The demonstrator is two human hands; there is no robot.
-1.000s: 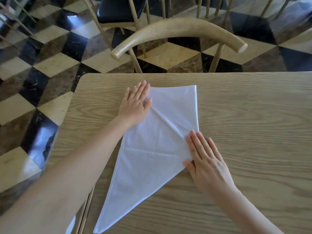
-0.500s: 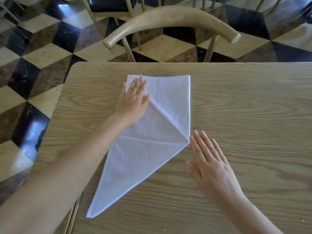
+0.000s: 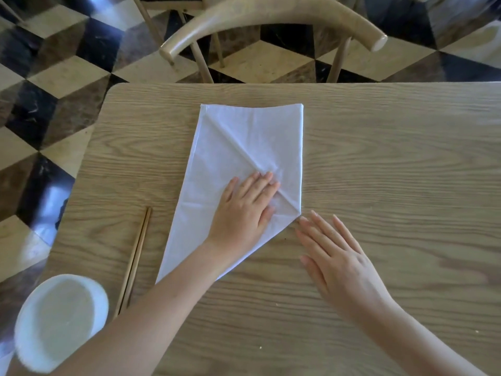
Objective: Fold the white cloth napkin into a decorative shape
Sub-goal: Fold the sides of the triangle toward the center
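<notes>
Head view shows our left hand (image 3: 245, 210) spread flat on the white napkin (image 3: 244, 164), which lies mid-desk folded to a long point; our right hand (image 3: 334, 253) rests open just beside its corner. We should press along the diagonal crease firmly. On the wooden desk (image 3: 393, 158) lie chopsticks (image 3: 134, 257) and a bowl (image 3: 58, 321); a chair (image 3: 271, 14) stands beyond on checkered floor (image 3: 48, 77).

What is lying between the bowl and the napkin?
A pair of chopsticks lies on the table between the bowl and the napkin, touching neither, as the head view shows.
</notes>
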